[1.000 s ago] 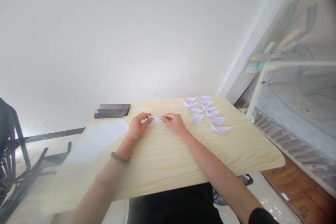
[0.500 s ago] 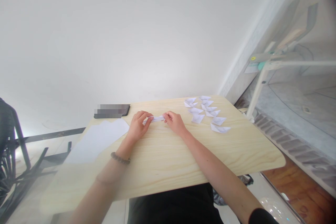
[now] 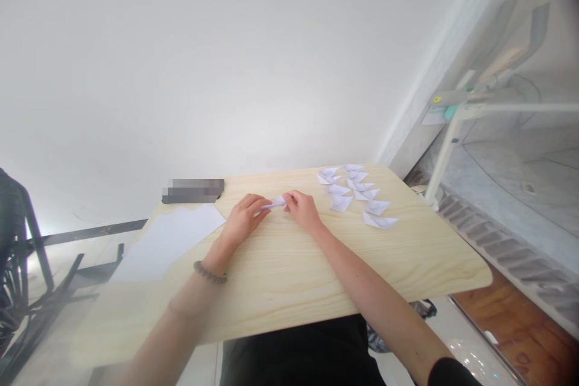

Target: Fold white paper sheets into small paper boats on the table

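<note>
Between my two hands is a narrow strip of folded white paper [image 3: 274, 202], held just above or on the wooden table [image 3: 289, 277]. My left hand [image 3: 244, 217] pinches its left end, fingers over the top and thumb below. At the other end, my right hand [image 3: 301, 210] grips the paper between thumb and fingers. Part of the paper is hidden under the fingers of both hands. Several folded white paper boats [image 3: 367, 193] stand in loose rows to the right of my right hand.
White paper sheets [image 3: 172, 241] lie spread at the table's left. Behind them is a dark flat object [image 3: 193, 192], partly blurred out. A white wall [image 3: 271, 72] rises behind the table. A white metal frame [image 3: 446, 160] stands at the right, a black chair [image 3: 27, 235] at the left.
My left hand has shifted slightly right along the paper, closer to my right hand, and less of the strip shows. The right hand has barely moved.
</note>
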`<state>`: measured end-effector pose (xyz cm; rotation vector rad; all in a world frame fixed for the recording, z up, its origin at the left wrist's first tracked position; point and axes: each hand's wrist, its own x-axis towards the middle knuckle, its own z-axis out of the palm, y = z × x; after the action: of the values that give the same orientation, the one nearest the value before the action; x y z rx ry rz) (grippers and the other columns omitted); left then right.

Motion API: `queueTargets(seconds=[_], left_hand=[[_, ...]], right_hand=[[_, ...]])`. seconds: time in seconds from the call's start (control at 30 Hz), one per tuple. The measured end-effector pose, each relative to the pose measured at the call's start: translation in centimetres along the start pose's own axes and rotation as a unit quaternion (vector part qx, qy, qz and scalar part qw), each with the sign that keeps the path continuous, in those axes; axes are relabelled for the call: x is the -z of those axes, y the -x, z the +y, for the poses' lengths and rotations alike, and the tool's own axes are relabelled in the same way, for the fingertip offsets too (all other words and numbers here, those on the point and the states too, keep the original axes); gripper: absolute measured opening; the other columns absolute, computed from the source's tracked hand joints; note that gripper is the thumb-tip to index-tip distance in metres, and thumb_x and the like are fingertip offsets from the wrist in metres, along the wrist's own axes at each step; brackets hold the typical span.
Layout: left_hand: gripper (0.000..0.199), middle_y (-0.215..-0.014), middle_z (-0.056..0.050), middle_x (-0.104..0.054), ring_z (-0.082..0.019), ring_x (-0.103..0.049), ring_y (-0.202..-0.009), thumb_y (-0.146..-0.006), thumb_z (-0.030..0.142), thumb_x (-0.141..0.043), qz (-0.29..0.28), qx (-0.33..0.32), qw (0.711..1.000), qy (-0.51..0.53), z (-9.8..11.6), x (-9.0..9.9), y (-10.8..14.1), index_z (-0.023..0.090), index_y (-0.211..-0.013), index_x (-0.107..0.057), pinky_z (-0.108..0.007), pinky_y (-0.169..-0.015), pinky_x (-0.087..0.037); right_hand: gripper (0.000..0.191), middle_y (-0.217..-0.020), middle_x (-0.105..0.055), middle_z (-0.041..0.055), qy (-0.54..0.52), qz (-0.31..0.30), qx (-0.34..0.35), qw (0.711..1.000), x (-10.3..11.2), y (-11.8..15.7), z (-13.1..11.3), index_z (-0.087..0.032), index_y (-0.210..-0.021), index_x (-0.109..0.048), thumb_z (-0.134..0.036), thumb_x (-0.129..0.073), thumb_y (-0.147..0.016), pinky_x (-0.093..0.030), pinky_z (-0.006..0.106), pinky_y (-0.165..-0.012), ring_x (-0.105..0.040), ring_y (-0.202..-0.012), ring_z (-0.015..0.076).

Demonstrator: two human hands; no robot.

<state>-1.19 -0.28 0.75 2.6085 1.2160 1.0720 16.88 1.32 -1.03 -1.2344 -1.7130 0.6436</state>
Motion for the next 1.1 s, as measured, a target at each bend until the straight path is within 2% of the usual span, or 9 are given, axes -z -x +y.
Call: queueTargets(seconds=[0.2,0.33,0.43,0.53,0.73,0.9,1.1], left_hand=[[0.022,-0.090,-0.006,-0.061,-0.016,-0.055,-0.084,-0.081,0.031,-0.043,-0.009,0.050,0.997,0.051,0.0,-0.1,0.0,0.020,-0.091,-0.058,-0.028,-0.077,-0.042],[0.027,-0.087,-0.004,-0.063,-0.015,-0.056,-0.077,-0.079,0.037,-0.044,0.017,0.143,0.987,0.068,0.0,0.2,0.1,0.018,-0.091,-0.058,-0.025,-0.071,-0.042],[0.032,-0.087,-0.003,-0.063,-0.014,-0.056,-0.074,-0.076,0.042,-0.046,0.039,0.205,0.974,0.083,-0.2,0.3,0.1,0.018,-0.094,-0.058,-0.023,-0.067,-0.042],[0.036,-0.088,-0.003,-0.063,-0.015,-0.056,-0.075,-0.073,0.044,-0.048,0.049,0.234,0.965,0.104,-0.4,0.4,0.1,0.018,-0.097,-0.057,-0.024,-0.067,-0.043],[0.040,-0.083,-0.004,-0.064,-0.014,-0.056,-0.071,-0.071,0.046,-0.049,0.038,0.252,0.959,0.123,-0.5,0.3,0.0,0.017,-0.098,-0.057,-0.025,-0.068,-0.044],[0.035,-0.084,-0.002,-0.064,-0.013,-0.055,-0.071,-0.072,0.045,-0.050,0.031,0.226,0.966,0.125,-0.3,0.2,0.1,0.019,-0.094,-0.059,-0.023,-0.069,-0.043],[0.031,-0.080,-0.001,-0.063,-0.013,-0.055,-0.068,-0.074,0.043,-0.049,0.033,0.198,0.974,0.101,-0.1,0.3,0.1,0.019,-0.091,-0.060,-0.022,-0.066,-0.042]], right_hand=[[0.031,-0.060,-0.062,0.0008,-0.021,-0.017,-0.004,1.000,0.0,-0.1,0.2,-0.017,-0.075,-0.059,-0.039,-0.038,-0.082,-0.042,0.020,-0.054,-0.058,-0.054,0.0103],[0.027,-0.073,-0.064,0.0014,-0.068,-0.012,-0.009,0.998,-0.1,-0.3,0.3,-0.019,-0.088,-0.056,-0.038,-0.038,-0.082,-0.044,0.019,-0.054,-0.058,-0.056,0.0090],[0.025,-0.083,-0.062,0.0030,-0.063,0.000,0.024,0.998,-0.1,-0.2,0.0,-0.020,-0.090,-0.057,-0.036,-0.041,-0.080,-0.045,0.019,-0.055,-0.057,-0.060,0.0091],[0.024,-0.086,-0.059,0.0047,-0.031,0.021,0.075,0.997,0.0,-0.1,-0.3,-0.019,-0.086,-0.061,-0.035,-0.044,-0.079,-0.045,0.020,-0.058,-0.056,-0.069,0.0106],[0.023,-0.088,-0.054,0.0027,0.045,0.029,0.118,0.992,0.1,0.1,-0.7,-0.026,-0.093,-0.063,-0.033,-0.047,-0.079,-0.043,0.020,-0.062,-0.050,-0.062,0.0076],[0.025,-0.089,-0.052,0.0018,0.095,0.016,0.139,0.986,0.0,0.2,-0.6,-0.029,-0.099,-0.061,-0.033,-0.047,-0.079,-0.041,0.020,-0.063,-0.048,-0.062,0.0075],[0.024,-0.088,-0.052,0.0014,0.094,0.013,0.128,0.987,-0.1,0.1,-0.3,-0.028,-0.097,-0.062,-0.034,-0.049,-0.078,-0.041,0.020,-0.062,-0.048,-0.059,0.0067]])
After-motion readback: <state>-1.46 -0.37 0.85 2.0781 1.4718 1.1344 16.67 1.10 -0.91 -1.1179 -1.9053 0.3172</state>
